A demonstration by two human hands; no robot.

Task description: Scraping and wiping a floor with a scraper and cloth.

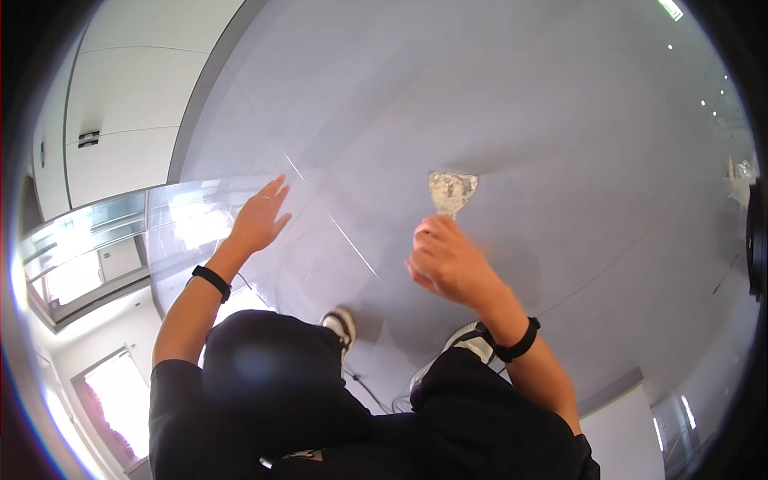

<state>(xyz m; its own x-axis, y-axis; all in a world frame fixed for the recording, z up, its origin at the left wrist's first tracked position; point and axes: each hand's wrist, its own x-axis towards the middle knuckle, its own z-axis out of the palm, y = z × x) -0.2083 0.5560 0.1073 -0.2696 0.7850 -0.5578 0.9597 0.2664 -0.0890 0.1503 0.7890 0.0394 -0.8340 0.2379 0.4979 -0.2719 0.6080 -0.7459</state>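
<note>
My right hand [452, 260] is closed around the handle of a putty knife [453, 192]. The knife's wide blade points away from me and is crusted with pale, dried material. Its handle is mostly hidden inside my fist. Beneath the blade lies the grey tiled floor [512, 104]; I cannot tell whether the edge touches it. Off to the left, my left hand [261, 216] is held out with fingers stretched and holds nothing. A pale joint line [332, 216] runs across the floor between my two hands.
White cabinets [128, 88] with dark handles stand at the far left. My shoes [339, 326] are on the floor below my knees, with a thin cable [370, 390] between them. A bright window [116, 400] is at lower left. Whitish bits [740, 180] show at the far right.
</note>
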